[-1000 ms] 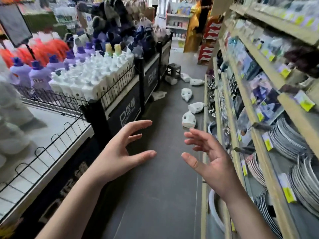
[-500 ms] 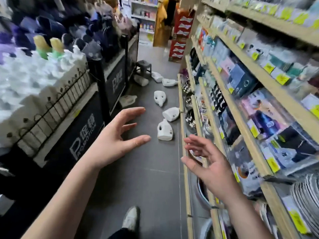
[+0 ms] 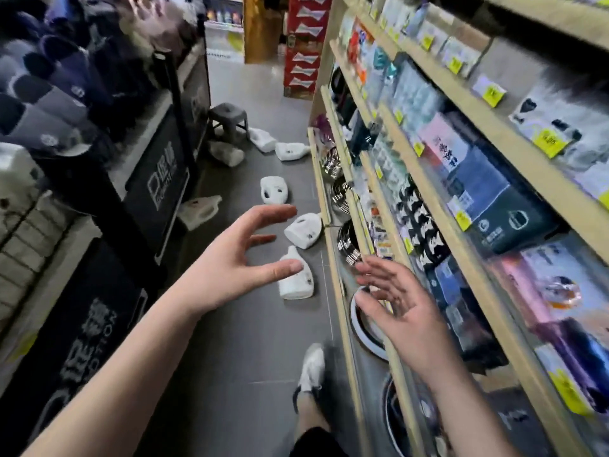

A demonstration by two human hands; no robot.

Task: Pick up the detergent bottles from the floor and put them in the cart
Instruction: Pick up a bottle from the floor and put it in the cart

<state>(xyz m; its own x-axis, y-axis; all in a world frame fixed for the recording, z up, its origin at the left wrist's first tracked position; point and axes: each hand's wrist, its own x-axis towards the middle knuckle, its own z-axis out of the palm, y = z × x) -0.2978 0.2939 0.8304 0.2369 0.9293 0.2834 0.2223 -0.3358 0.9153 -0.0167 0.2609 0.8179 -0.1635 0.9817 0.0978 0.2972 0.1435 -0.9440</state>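
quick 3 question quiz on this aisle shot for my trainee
1. True or false: the right hand holds a bottle.
2. The nearest detergent bottle lies: A on the floor, B on a shelf, C in a cart.
3. Fill in: a grey ____ stands far down the aisle.
Key: 1 false; 2 A; 3 stool.

Dim, even indoor light; motion blur and wide-angle bending toward edges.
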